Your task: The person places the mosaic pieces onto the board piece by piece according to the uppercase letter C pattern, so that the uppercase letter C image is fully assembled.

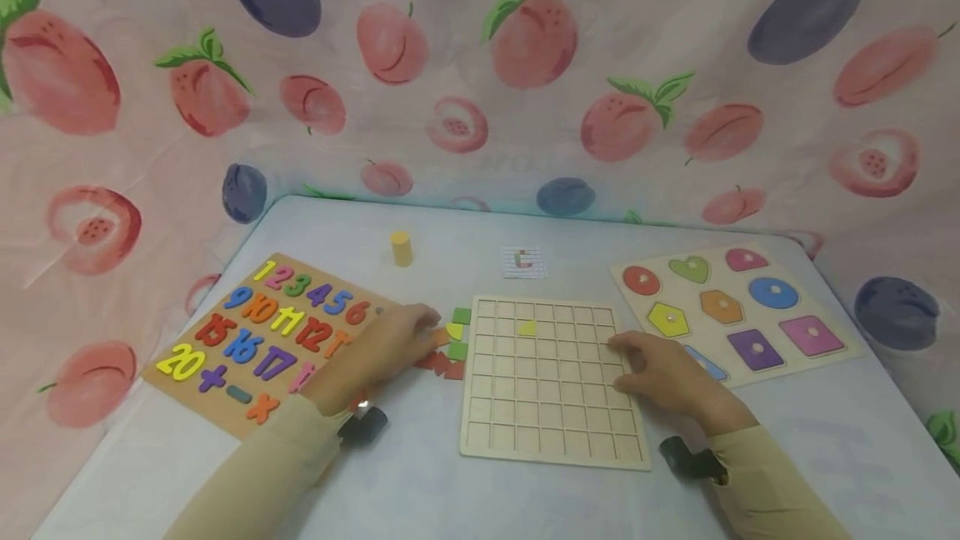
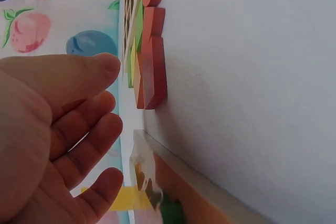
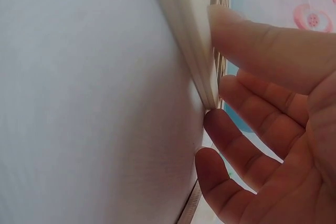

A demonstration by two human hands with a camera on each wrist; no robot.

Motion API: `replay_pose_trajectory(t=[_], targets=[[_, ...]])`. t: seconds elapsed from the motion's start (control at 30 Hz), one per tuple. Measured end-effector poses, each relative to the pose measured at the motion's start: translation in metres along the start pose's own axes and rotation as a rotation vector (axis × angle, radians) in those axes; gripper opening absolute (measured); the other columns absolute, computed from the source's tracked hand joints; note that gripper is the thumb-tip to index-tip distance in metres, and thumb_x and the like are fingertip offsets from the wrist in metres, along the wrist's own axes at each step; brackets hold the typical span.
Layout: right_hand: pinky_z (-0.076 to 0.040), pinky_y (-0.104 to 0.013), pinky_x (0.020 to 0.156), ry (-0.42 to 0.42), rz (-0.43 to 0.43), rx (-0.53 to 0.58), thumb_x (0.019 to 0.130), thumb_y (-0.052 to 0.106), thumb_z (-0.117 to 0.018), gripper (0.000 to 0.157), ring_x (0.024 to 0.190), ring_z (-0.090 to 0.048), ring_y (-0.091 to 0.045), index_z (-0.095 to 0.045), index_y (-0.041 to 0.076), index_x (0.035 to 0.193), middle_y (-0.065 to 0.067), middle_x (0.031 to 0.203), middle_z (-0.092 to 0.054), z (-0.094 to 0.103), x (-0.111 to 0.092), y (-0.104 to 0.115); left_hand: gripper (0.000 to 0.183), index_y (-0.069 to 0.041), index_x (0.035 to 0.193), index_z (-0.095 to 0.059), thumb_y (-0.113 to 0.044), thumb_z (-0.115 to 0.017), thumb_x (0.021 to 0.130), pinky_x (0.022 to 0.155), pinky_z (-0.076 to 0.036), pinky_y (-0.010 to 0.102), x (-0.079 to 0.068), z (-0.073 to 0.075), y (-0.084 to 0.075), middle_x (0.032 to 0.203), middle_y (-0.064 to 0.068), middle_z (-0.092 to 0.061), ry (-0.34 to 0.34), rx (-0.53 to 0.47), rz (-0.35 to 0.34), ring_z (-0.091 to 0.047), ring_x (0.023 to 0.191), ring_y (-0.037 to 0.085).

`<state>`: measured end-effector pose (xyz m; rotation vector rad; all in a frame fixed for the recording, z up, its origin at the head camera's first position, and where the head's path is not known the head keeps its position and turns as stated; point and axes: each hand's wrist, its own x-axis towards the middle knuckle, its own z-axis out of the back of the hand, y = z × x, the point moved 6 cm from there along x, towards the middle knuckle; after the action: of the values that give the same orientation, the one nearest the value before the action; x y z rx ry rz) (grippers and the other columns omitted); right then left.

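A wooden grid board (image 1: 555, 382) lies flat, with one yellow piece (image 1: 528, 327) in an upper square. My right hand (image 1: 667, 373) is at its right edge; in the right wrist view the thumb (image 3: 273, 51) lies over the board's rim and the fingertips are beside it. Along the board's left edge sit red pieces (image 2: 154, 72), green pieces (image 1: 457, 351), a yellow piece (image 1: 454, 330) and an orange piece (image 2: 138, 85). Close to them hovers my left hand (image 1: 397, 344), fingers loosely bent and apart, with nothing held.
A number puzzle board (image 1: 225, 390) lies on the left, partly under the left forearm. On the right is a shape puzzle board (image 1: 817, 290) with knobbed pieces. Behind stand a yellow cylinder (image 1: 402, 249) and a small card (image 1: 523, 262) with a coloured pattern on a grid.
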<state>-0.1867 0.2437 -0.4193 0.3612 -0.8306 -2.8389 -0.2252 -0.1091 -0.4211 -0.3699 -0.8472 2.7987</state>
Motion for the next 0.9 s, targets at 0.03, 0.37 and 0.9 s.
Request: replay_pose_trajectory(t=[0.03, 0.37, 0.9], targets=[[-0.034, -0.062, 0.106, 0.000, -0.001, 0.001, 0.080, 0.015, -0.080, 0.056, 0.134, -0.042, -0.044, -0.061, 0.006, 0.133, -0.020, 0.140, -0.055, 0.000, 0.000, 0.000, 0.042, -0.011, 0.133, -0.063, -0.026, -0.071, 0.094, 0.101, -0.047, 0.044, -0.002, 0.000, 0.001, 0.129, 0.004, -0.064, -0.003, -0.001, -0.001, -0.057, 0.122, 0.023], [-0.037, -0.062, 0.104, 0.000, -0.009, -0.011, 0.082, 0.016, -0.079, 0.056, 0.133, -0.044, -0.044, -0.061, 0.006, 0.134, -0.019, 0.141, -0.055, -0.001, 0.002, -0.002, 0.048, -0.011, 0.132, -0.063, -0.021, -0.079, 0.088, 0.103, -0.045, 0.044, -0.017, -0.002, 0.010, 0.131, 0.005, -0.063, -0.008, 0.041, -0.047, -0.055, 0.126, 0.024], [-0.037, -0.062, 0.104, -0.006, 0.002, -0.008, 0.081, 0.016, -0.079, 0.056, 0.132, -0.045, -0.044, -0.061, 0.006, 0.133, -0.019, 0.140, -0.055, 0.000, 0.002, -0.003, 0.040, -0.010, 0.125, -0.066, -0.012, -0.079, 0.087, 0.101, -0.047, 0.043, -0.024, -0.004, 0.010, 0.118, 0.000, -0.067, 0.013, 0.046, -0.079, -0.059, 0.116, 0.022]])
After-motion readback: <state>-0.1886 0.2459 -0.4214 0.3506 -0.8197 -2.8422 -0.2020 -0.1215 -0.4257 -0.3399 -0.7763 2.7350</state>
